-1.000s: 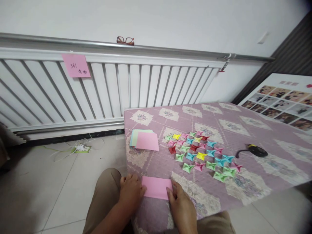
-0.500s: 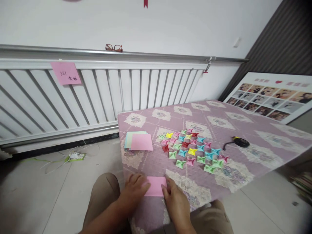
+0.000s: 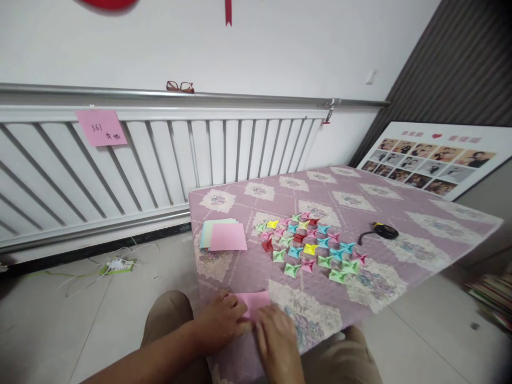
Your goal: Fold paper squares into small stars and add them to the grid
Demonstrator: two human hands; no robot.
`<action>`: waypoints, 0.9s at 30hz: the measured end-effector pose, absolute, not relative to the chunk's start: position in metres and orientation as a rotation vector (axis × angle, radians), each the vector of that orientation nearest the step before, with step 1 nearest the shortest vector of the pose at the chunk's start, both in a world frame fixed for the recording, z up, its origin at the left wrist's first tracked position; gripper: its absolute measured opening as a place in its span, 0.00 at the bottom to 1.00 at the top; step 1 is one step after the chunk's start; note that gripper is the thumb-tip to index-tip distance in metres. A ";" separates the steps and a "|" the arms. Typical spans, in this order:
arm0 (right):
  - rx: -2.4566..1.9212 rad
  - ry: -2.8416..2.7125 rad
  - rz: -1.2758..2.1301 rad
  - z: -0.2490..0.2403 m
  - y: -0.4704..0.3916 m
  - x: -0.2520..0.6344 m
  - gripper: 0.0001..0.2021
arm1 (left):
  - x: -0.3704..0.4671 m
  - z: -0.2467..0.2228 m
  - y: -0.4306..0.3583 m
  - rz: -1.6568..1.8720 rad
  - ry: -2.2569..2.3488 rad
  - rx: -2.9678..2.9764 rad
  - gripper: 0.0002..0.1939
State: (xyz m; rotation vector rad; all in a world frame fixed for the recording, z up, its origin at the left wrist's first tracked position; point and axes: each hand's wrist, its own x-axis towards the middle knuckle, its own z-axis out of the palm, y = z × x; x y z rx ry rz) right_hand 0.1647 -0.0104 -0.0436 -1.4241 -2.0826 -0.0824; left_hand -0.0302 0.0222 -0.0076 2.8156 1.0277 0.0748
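Note:
A pink paper [image 3: 256, 303], apparently folded, lies near the table's front left edge. My left hand [image 3: 224, 321] rests on its left side, fingers curled with the tips on the paper. Over the lower right part lies my right hand [image 3: 277, 333], its fingers bent close together and slightly blurred. Beyond them is a stack of paper squares with a pink sheet [image 3: 229, 237] on top of green and blue ones. Several small folded paper pieces [image 3: 310, 249] in green, blue, pink, red and yellow stand in rows to the right.
A flowered cloth covers the table [image 3: 256, 272]. A black tape measure [image 3: 385, 231] lies on its right part. Behind are a white radiator [image 3: 216, 149] and glasses [image 3: 180, 87] on a pipe. A photo board [image 3: 430, 160] leans at right; a power strip [image 3: 120, 265] is on the floor.
My right hand has moved from the paper's right edge onto its lower right part. My left hand has curled more over the left side. The whole view has shifted slightly.

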 end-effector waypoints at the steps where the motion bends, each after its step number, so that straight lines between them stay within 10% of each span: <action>1: -1.367 -2.159 -0.080 -0.048 -0.016 0.159 0.11 | -0.030 -0.009 0.023 0.071 1.005 2.856 0.10; 15: -1.458 -2.439 -0.042 -0.063 -0.033 0.162 0.30 | -0.082 -0.038 -0.005 0.292 1.179 3.040 0.17; 27: -1.493 -2.265 -0.330 -0.069 -0.034 0.218 0.19 | -0.088 -0.046 -0.022 0.238 1.363 2.916 0.25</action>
